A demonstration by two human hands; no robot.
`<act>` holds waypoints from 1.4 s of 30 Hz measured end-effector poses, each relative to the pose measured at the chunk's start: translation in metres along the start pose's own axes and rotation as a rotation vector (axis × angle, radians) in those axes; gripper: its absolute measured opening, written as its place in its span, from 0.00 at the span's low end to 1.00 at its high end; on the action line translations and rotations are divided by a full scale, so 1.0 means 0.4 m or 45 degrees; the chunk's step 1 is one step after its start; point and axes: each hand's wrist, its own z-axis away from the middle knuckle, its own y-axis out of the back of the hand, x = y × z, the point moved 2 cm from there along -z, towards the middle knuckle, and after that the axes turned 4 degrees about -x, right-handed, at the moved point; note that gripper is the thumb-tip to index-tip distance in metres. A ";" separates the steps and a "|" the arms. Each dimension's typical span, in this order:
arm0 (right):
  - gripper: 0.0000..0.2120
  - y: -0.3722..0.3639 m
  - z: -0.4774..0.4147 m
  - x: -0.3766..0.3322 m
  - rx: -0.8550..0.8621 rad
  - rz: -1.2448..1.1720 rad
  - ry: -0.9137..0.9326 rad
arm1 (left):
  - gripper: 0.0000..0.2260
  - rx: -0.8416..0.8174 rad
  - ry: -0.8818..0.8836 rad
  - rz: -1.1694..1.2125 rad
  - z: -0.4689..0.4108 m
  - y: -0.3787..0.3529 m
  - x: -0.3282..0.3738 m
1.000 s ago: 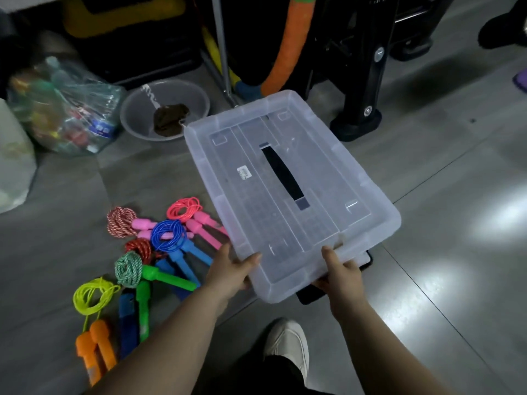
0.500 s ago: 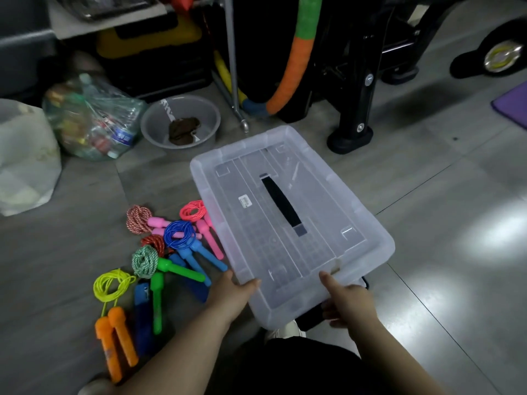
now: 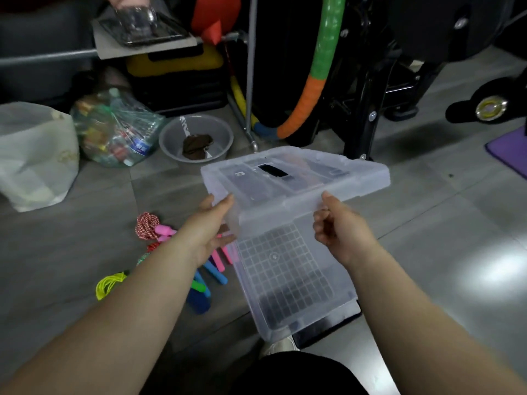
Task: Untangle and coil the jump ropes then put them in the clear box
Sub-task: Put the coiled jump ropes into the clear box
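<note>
Clear box (image 3: 285, 280) open on grey floor (image 3: 442, 252), long axis running from the person's feet away and slightly leftward; left hand (image 3: 211, 223) and right hand (image 3: 336, 223) each pinch the near edge of the raised lid (image 3: 299, 181), thumb on top, fingers beneath; coiled jump ropes (image 3: 148, 223) just left of the box.

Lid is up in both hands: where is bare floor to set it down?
The lid should fit on the bare floor right of the clear box, toward the purple mat. A smaller patch lies between the white bag and the jump ropes. Crowded: the ropes left of the box, basin and black stand behind.
</note>
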 end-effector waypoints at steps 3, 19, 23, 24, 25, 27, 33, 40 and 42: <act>0.13 -0.068 -0.078 -0.021 0.004 -0.022 0.031 | 0.22 0.033 -0.263 -0.406 -0.019 0.032 0.033; 0.12 -0.199 -0.412 0.020 0.002 0.058 0.036 | 0.23 0.254 -0.714 -1.606 -0.300 0.087 0.121; 0.12 -0.215 -0.458 0.039 0.018 0.156 -0.008 | 0.23 0.259 -0.688 -1.589 -0.346 0.100 0.108; 0.12 -0.211 -0.467 0.049 0.035 0.179 -0.010 | 0.23 0.258 -0.686 -1.577 -0.354 0.101 0.101; 0.12 -0.203 -0.474 0.059 0.054 0.202 -0.012 | 0.23 0.262 -0.680 -1.576 -0.362 0.102 0.095; 0.12 -0.187 -0.480 0.080 0.076 0.253 -0.029 | 0.23 0.276 -0.647 -1.605 -0.374 0.107 0.085; 0.11 -0.158 -0.448 0.122 0.047 0.394 -0.011 | 0.25 0.267 -0.615 -1.503 -0.394 0.111 0.059; 0.06 -0.164 -0.368 0.152 0.015 0.674 0.166 | 0.19 0.523 -0.604 -1.029 -0.269 0.194 -0.028; 0.08 -0.201 -0.326 0.185 -0.058 0.935 0.297 | 0.14 0.581 -0.445 -0.950 -0.211 0.258 -0.104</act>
